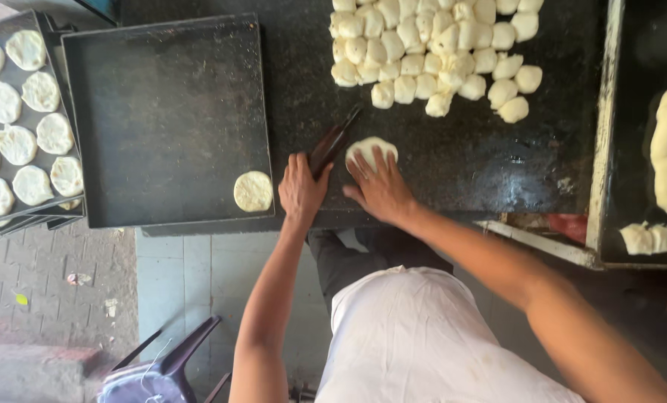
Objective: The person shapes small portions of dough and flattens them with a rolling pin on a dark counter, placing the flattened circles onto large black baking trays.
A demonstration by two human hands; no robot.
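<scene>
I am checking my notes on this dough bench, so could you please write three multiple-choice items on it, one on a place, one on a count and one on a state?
1. Where does the pile of dough lumps lie?
A. On the dark counter, beyond the hands
B. In the tray on the left
C. On the floor

2. How many flattened discs lie in the large dark tray nearest the left hand?
A. None
B. One
C. Five

3. What is the right hand doing?
A. Hanging free in the air
B. Pressing flat on a dough piece
C. Gripping a cup

Answers:
1 A, the lumps sit on the counter's far side.
2 B, a single disc lies in its near right corner.
3 B, the fingers are spread over the pale piece, while the left hand holds a dark tool.
</scene>
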